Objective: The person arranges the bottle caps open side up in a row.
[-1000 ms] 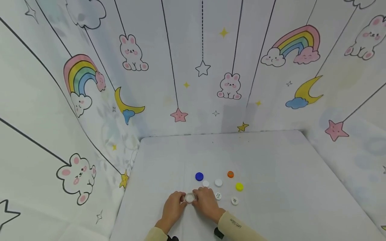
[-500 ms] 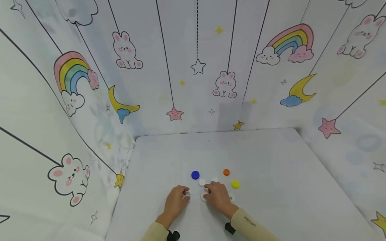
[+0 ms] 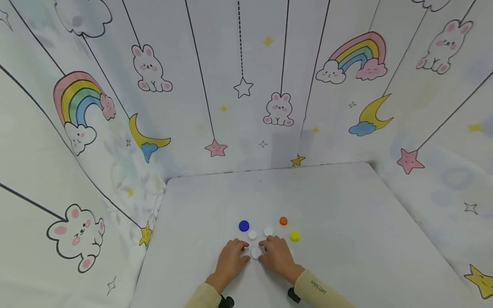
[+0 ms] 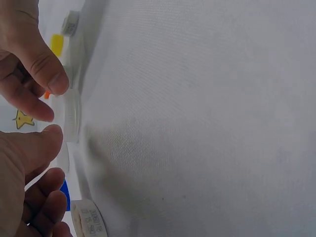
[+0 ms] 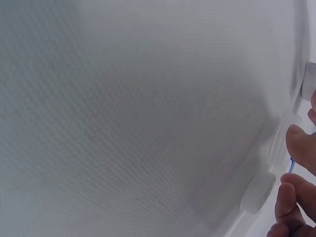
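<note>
A white bottle cap [image 3: 256,253] lies on the table between my two hands. My right hand [image 3: 278,253] holds its right edge, the thumb on the near side and the index finger on the far side. My left hand [image 3: 232,258] is close by on the left, thumb and fingers spread a little apart with a gap in front of the cap. In the left wrist view, another white cap [image 4: 90,218], with print on its side, stands under the left hand; the head view hides it. Another white cap [image 5: 258,191] sits near the right fingers.
Beyond the hands lie a blue cap [image 3: 244,226], an orange cap [image 3: 283,221], a yellow cap [image 3: 294,236] and two white caps, one small [image 3: 252,235] and one larger [image 3: 268,231]. The white table [image 3: 346,205] is bordered by a printed cloth backdrop [image 3: 215,107].
Both hands were together at a white cap, then the right hand moved right to another one. That cap now sits between the hands, shifted left, and the left hand has come toward it.
</note>
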Available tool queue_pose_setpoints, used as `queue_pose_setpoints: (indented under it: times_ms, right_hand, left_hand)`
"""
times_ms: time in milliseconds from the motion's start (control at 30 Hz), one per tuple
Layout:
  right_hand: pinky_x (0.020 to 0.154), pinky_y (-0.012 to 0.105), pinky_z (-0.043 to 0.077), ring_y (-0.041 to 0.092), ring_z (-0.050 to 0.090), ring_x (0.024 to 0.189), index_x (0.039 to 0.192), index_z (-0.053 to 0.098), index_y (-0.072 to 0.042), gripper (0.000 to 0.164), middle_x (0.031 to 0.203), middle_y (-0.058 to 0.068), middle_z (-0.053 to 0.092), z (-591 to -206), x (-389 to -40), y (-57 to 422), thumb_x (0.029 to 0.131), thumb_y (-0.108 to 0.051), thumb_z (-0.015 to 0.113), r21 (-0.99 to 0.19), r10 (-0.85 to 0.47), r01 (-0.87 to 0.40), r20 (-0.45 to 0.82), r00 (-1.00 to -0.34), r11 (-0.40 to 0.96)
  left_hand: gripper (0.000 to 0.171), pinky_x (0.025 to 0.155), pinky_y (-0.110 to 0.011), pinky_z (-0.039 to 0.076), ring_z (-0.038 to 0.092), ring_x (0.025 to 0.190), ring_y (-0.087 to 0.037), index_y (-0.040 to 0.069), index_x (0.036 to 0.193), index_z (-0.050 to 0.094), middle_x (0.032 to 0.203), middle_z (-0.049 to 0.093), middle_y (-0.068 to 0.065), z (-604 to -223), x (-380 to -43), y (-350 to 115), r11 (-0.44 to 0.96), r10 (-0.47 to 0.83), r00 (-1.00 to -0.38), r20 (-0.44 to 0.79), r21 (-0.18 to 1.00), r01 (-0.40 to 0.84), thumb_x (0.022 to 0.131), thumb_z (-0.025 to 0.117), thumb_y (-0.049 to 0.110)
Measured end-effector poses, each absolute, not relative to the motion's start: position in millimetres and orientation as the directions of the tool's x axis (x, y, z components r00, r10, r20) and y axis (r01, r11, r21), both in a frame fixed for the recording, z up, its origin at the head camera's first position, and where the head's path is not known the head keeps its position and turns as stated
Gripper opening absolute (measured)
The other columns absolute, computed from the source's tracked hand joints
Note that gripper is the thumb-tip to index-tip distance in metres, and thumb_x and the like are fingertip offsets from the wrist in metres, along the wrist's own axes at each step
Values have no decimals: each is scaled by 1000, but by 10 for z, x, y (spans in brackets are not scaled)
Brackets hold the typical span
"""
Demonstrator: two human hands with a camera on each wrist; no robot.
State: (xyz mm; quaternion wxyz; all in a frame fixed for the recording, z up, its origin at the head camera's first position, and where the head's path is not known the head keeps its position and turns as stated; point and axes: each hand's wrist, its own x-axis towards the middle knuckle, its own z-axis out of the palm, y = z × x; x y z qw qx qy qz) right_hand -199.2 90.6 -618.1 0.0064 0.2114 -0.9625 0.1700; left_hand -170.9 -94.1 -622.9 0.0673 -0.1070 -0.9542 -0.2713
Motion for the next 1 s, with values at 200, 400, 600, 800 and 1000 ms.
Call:
queue_pose_setpoints:
  times_ms: [200, 400, 600, 800, 1000]
  right_hand:
    - [69, 31, 41, 12, 48, 75, 105, 74, -15, 38, 82, -8, 56, -6217, -1970, 915, 72, -31, 85, -292, -441, -451, 102, -892, 843]
    - [67, 29, 37, 12, 46, 74, 105, 74, -13, 39, 81, -8, 53, -6247, -1953, 900, 72, -31, 85, -282, -458, -477, 134, -879, 833]
    - [67, 29, 36, 11, 45, 74, 106, 73, -14, 39, 80, -8, 52, -6263, -1962, 885, 73, -31, 84, -287, -454, -470, 123, -882, 835]
    - [68, 30, 36, 11, 44, 75, 106, 73, -12, 39, 80, -8, 51, -6257, -1968, 885, 73, -30, 84, -314, -458, -469, 111, -882, 826]
    - [70, 31, 39, 10, 45, 77, 107, 71, -13, 38, 81, -9, 51, -6263, -1971, 893, 75, -31, 82, -360, -452, -461, 116, -885, 811]
  left_hand:
    - [32, 72, -29, 46, 52, 82, -13, 13, 103, 70, 91, 60, 5, -6277, -1727, -863, 854, 213, -959, 189, 441, 276, 75, 84, 22]
    - [31, 72, -31, 45, 53, 84, -15, 13, 103, 72, 92, 62, 4, -6293, -1745, -827, 867, 245, -952, 183, 398, 299, 75, 83, 20]
    - [32, 72, -31, 44, 53, 84, -15, 12, 103, 72, 91, 64, 4, -6312, -1747, -811, 877, 262, -942, 208, 357, 323, 74, 83, 20]
    - [34, 74, -32, 44, 53, 84, -15, 12, 106, 71, 94, 65, 3, -6316, -1747, -793, 878, 249, -952, 181, 373, 300, 75, 82, 19]
    - [37, 77, -33, 47, 56, 86, -15, 9, 110, 70, 96, 64, 2, -6337, -1732, -812, 852, 215, -960, 177, 446, 273, 76, 81, 16]
